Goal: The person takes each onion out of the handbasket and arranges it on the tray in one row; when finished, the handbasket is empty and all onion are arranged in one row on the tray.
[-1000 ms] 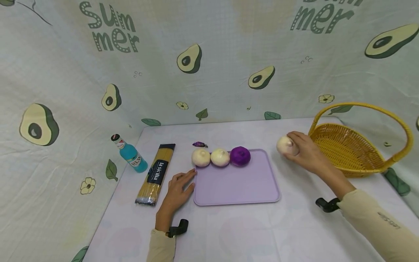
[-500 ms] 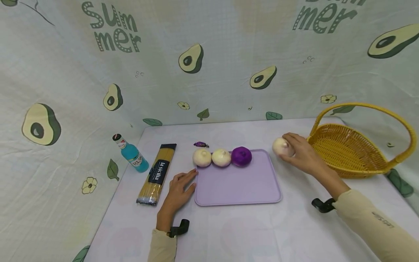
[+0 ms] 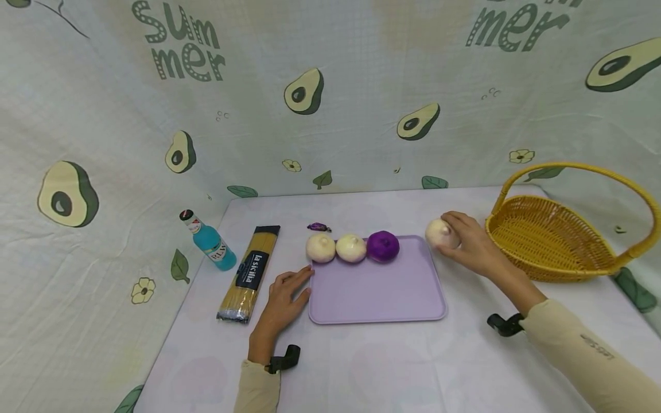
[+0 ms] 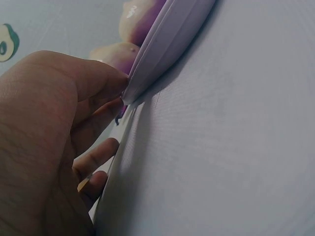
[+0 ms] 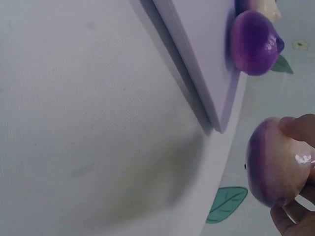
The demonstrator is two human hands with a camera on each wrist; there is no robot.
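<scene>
In the head view, a white onion (image 3: 442, 234) is in my right hand (image 3: 471, 244), just off the back right corner of a lilac tray (image 3: 377, 295). The right wrist view shows this onion (image 5: 278, 164) is purple on one side, with the thumb and fingers gripping it apart from the tray. Two white onions (image 3: 321, 248) and a dark purple onion (image 3: 383, 246) sit in a row along the tray's back edge. My left hand (image 3: 281, 301) rests at the tray's left side, its fingertips touching the rim; the left wrist view shows its other fingers loosely bent.
A yellow wicker basket (image 3: 552, 238) with a tall handle stands at the right. Left of the tray lie a pack of spaghetti (image 3: 249, 275) and a blue bottle (image 3: 212, 244). Behind the onions is a small purple wrapped candy (image 3: 319, 227).
My right hand has carried the onion left, away from the basket and closer to the tray's back right corner. The left hand stays by the tray; the whole head view shifts slightly.
</scene>
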